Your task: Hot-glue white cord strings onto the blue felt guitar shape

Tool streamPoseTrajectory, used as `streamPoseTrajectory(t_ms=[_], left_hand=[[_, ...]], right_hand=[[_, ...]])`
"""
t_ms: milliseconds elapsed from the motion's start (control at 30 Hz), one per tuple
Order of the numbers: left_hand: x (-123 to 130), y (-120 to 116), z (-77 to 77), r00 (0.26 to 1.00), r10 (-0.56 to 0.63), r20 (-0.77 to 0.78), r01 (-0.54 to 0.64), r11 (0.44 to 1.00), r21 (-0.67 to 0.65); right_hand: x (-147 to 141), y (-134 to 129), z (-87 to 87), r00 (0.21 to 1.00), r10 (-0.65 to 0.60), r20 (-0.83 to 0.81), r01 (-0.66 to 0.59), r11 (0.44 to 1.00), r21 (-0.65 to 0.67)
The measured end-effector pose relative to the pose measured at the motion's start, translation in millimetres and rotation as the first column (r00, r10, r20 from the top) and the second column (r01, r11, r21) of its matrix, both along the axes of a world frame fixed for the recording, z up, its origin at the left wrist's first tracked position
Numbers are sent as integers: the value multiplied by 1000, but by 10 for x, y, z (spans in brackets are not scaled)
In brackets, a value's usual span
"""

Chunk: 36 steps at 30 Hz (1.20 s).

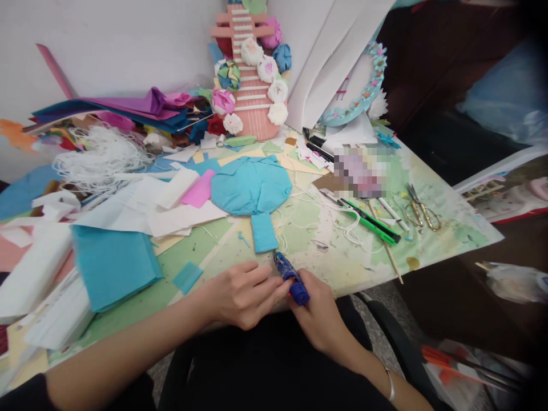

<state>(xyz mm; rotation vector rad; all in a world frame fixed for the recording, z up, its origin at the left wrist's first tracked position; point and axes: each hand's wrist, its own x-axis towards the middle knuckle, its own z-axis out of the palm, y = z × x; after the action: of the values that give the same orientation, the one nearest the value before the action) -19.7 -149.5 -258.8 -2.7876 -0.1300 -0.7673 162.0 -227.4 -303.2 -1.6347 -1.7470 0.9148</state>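
Note:
My right hand (314,308) is wrapped round a dark blue glue gun (290,277) at the table's front edge, its tip near the blue piece's lower end. My left hand (246,294) is closed beside it, with fingertips against or close to the gun's rear; what they pinch, if anything, is too small to name. Just ahead lies a flat round shape covered in blue paper (252,185), with a short blue rectangular tab (264,233) pointing toward me. A small blue scrap (187,277) rests left of my hands.
Folded blue paper (113,265) and white paper rolls lie left, white string (103,157) behind them. A green cutter (372,221), a wooden stick (393,262) and scissors (422,208) lie right. A pink flower-covered guitar shape (252,108) stands at the back.

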Motion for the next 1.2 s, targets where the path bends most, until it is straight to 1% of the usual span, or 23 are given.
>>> streamPoseTrajectory(t_ms=[167,400,533,600,667,700,733,767,800,833,867,900,933,967,1000,1033,1067,1100,1167,1200], left_hand=[[-8,0,-27,1000,-3,5,3,1000,-9],[-2,-4,-12,1000,-11,10,11,1000,-11],[0,-53,-16,1000,5,25,-4,999,-41],[-11,-80,-28,998,-8,68,14,996,-90],[-43,-86,-56,987,-1,159,31,981,-190],[-66,-75,-76,974,49,223,9,967,-253],[-94,-50,-99,948,148,283,-49,943,-329],[-124,-10,-125,901,289,322,-136,895,-424],[-153,44,-151,832,457,316,-238,807,-540],[-179,111,-178,746,616,254,-329,671,-664],[-200,187,-202,662,735,143,-382,496,-779],[-213,267,-223,600,800,-2,-405,302,-863],[-217,345,-240,561,818,-130,-410,138,-902],[-213,416,-251,544,804,-241,-415,8,-910],[-201,479,-256,540,773,-334,-428,-90,-899],[-181,531,-255,534,739,-410,-455,-157,-876],[-157,573,-250,525,706,-475,-494,-202,-846],[-131,606,-242,511,678,-528,-535,-230,-813],[-79,653,-225,488,636,-597,-597,-257,-760],[-57,670,-221,492,616,-615,-606,-265,-750]], right_hand=[[-3,5,12,1000,11,-9,-11,1000,-5],[9,3,-9,1000,3,-28,-3,1000,-8],[22,-14,9,998,11,-68,-8,999,31],[36,-30,43,996,26,-91,-18,996,84],[70,-54,91,994,34,-101,-17,987,157],[101,-69,116,995,25,-99,-5,981,195],[144,-83,139,996,4,-92,18,972,233],[202,-95,159,996,-32,-78,52,963,266],[277,-102,175,996,-79,-53,91,951,295],[371,-103,186,990,-142,-18,140,937,321],[484,-94,192,974,-224,31,200,918,342],[616,-74,195,944,-317,91,265,893,363],[766,-43,196,886,-436,155,353,853,384],[934,-2,197,812,-541,220,435,812,391],[1116,46,199,724,-629,282,512,765,390],[1308,97,203,635,-691,347,578,722,381],[1507,149,210,538,-733,417,632,678,375],[1707,199,218,453,-750,482,671,643,369],[2088,289,231,325,-755,570,742,577,341],[2258,330,232,297,-749,592,758,562,332]])
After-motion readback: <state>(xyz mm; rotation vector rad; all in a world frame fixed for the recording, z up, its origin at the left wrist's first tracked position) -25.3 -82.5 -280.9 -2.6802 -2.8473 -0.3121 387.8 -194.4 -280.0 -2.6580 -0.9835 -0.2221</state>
